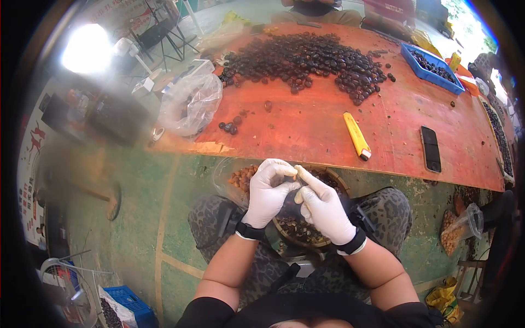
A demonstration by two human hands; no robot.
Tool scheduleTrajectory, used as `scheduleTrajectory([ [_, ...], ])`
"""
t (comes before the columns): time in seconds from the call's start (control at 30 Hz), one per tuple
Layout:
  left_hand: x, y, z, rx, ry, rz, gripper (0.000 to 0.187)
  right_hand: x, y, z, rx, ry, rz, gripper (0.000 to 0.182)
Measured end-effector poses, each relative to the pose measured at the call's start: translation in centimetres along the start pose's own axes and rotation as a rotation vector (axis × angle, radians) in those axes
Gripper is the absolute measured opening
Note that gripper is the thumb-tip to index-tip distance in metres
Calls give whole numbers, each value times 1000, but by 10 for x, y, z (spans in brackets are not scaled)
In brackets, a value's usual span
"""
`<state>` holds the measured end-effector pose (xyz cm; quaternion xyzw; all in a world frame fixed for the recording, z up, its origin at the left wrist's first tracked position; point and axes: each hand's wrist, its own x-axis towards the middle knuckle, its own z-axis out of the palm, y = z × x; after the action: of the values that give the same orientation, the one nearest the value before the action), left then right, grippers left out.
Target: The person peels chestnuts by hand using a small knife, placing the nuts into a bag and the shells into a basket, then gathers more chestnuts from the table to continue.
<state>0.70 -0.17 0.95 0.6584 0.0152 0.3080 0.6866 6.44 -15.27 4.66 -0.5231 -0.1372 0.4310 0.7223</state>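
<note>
Both my hands wear white gloves and meet over my lap, fingertips close together. My left hand (268, 188) is closed in a pinch, with a small orange-brown nut (296, 177) just showing at its fingertips. My right hand (328, 210) is also closed, its index finger stretched toward the nut; what it grips is hidden by the fingers. Below them stands a round basket (343, 188) with dark shell pieces in it. Left of the basket, partly behind my left hand, a clear plastic bag (220, 177) holds orange-brown kernels (241, 177).
A red table (306, 126) bears a heap of dark nuts (311, 57), a yellow box cutter (356, 136), a phone (430, 148) and a clear bag (191, 104). A blue tray (421, 72) stands at right. People sit across the table. A bag of kernels (451, 235) lies right.
</note>
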Motion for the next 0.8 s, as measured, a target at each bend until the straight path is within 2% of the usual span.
scheduleTrajectory([
  [0.13,0,-6,-1,-227,17,-87,35,9,25,1,-313,64,-312,49],
  [0.23,0,-3,-1,-253,16,-111,32,11,26,1,-342,93,-388,47],
  [0.33,3,-5,-4,-394,-10,-143,28,12,23,-2,-387,72,-374,47],
  [0.63,0,-3,-10,-481,-45,-328,28,11,6,-7,-110,83,-174,44],
  [0.8,-3,-11,-9,-633,-43,-361,28,17,3,-11,-6,117,-154,45],
])
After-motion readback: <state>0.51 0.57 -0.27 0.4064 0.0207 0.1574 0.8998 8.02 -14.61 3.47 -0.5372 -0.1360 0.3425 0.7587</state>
